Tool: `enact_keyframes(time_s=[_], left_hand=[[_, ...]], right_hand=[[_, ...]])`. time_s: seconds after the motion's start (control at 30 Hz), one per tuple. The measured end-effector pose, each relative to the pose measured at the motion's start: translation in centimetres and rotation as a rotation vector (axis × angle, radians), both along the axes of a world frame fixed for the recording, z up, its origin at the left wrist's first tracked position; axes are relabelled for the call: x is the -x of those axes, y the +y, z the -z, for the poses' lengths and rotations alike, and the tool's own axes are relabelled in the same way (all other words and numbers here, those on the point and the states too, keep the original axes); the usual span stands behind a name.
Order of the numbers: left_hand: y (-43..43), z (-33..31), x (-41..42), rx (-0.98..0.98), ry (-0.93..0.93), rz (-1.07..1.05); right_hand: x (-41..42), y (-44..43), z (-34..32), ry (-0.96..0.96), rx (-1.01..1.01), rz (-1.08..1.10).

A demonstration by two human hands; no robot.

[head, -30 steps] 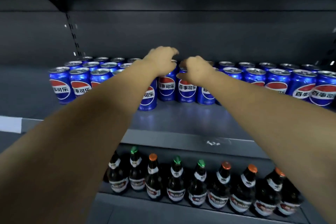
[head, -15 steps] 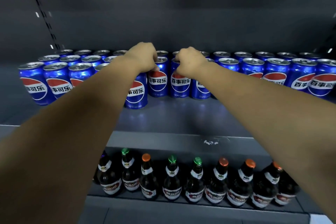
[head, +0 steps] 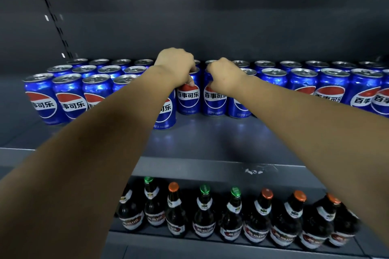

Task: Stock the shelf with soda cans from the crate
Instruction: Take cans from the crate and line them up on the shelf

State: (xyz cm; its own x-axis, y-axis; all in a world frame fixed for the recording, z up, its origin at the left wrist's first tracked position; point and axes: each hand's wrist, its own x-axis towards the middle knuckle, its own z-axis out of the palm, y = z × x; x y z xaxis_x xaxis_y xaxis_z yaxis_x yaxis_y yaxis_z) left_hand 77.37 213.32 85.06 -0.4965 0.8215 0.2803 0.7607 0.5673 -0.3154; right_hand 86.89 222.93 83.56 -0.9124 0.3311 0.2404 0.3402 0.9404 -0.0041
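Observation:
Several blue soda cans with red, white and blue logos stand in rows along the grey shelf. My left hand reaches in from the left and grips the top of one blue can in the middle of the row. Beside it, my right hand grips the top of the neighbouring blue can. Both cans stand upright on the shelf, close together. A further can stands slightly forward, partly hidden by my left forearm. No crate is in view.
Below, a lower shelf holds a row of dark glass bottles with green and orange caps. The dark back panel and an upright slotted rail rise behind the cans. Bare shelf surface lies in front of the cans.
Both hands have lowered from above the cans onto their tops and now grip them. The camera view has shifted a little; the cans stay in their rows.

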Motion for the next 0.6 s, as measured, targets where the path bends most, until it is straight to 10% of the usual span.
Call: enact_keyframes(time_s=[0.6], left_hand=[[0.5,0.1,-2.4,-0.079,-0.160,-0.120]], right_hand=[[-1.1,-0.1,0.2,0.012,-0.091,0.011]])
